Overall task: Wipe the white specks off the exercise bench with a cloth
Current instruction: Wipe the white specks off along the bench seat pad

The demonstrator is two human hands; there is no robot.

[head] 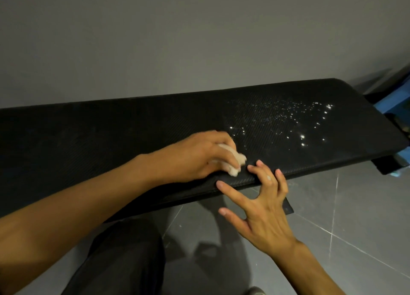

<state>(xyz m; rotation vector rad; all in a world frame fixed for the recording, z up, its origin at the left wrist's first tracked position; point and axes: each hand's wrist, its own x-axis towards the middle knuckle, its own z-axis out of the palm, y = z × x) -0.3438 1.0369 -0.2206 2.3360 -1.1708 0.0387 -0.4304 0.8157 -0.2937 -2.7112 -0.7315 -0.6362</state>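
Observation:
A long black padded exercise bench (111, 135) runs across the view against a grey wall. White specks (288, 121) are scattered over its right half. My left hand (195, 159) grips a bunched pale cloth (235, 161) and presses it on the bench top near the front edge, just left of the specks. My right hand (259, 203) hovers at the front edge with spread, slightly bent fingers, its fingertips touching the pad's rim; it holds nothing.
Grey tiled floor (343, 217) lies below the bench. A blue object (397, 101) sits past the bench's right end. My dark trouser leg (124, 261) is at the bottom centre. A black bench foot (288, 208) pokes out beneath the pad.

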